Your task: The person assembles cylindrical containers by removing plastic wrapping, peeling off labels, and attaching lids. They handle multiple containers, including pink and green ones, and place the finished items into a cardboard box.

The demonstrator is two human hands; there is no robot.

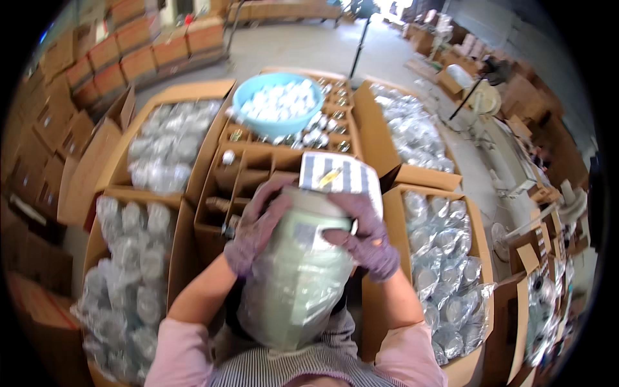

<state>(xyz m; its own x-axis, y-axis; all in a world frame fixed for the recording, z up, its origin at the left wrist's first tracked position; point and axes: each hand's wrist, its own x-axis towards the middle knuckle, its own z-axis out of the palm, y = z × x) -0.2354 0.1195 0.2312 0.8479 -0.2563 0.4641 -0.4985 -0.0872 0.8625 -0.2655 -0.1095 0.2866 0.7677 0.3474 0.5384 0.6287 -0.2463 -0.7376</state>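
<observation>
A large pale green jar (290,284), loosely wrapped in clear plastic, rests against my lap with its wide top pointing away from me. My gloved left hand (259,226) is curled around the upper left of the jar. On the opposite side, my gloved right hand (366,233) grips it near the rim, the thumb by a small label on the wall. Just beyond the jar lies a sheet of striped labels (348,169) with a small yellow piece on it. Under the sheet stands a cardboard box with dividers (258,161).
A light blue basin (242,103) heaped with small white pieces stands on a farther divided box. Open cartons of plastic-wrapped jars flank me, at left (132,258) and right (445,271). Stacked cartons (138,64) line the far left. A fan (483,100) stands at right.
</observation>
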